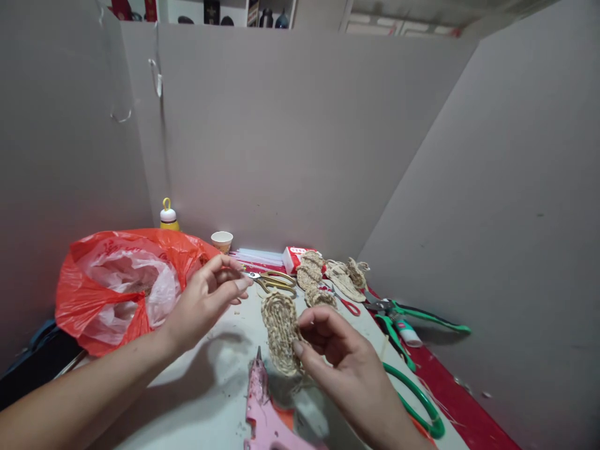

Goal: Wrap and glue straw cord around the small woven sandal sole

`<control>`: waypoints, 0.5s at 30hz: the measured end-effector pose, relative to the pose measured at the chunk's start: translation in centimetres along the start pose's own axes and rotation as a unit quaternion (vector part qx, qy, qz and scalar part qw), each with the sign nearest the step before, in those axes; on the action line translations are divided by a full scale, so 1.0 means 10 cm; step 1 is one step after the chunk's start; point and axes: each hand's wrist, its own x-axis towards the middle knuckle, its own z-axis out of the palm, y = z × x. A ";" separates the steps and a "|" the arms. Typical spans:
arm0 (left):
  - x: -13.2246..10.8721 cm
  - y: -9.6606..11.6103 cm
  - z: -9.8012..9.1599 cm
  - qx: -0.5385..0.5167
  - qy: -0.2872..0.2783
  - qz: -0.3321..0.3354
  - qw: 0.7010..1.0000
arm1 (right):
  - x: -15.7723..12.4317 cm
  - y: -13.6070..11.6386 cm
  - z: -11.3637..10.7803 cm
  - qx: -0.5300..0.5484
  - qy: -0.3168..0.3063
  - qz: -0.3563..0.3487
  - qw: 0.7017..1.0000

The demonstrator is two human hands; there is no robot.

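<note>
Sole of woven straw (280,325) is gripped at its near edge by the right hand (347,365), flat face up just above the table (201,400), likely to present it for work. Left hand (206,303) hovers beside it, fingertips pinched shut; contents cannot be told. Glue gun (262,406) lies near, nozzle toward the sole

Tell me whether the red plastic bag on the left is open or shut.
Open: the red plastic bag has its mouth spread wide toward the camera, showing crumpled white plastic inside.
</note>
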 end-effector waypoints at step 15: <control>-0.08 -0.02 -0.02 0.134 -0.273 -0.022 0.952 | -0.06 -0.12 0.02 -0.056 -0.154 0.033 0.986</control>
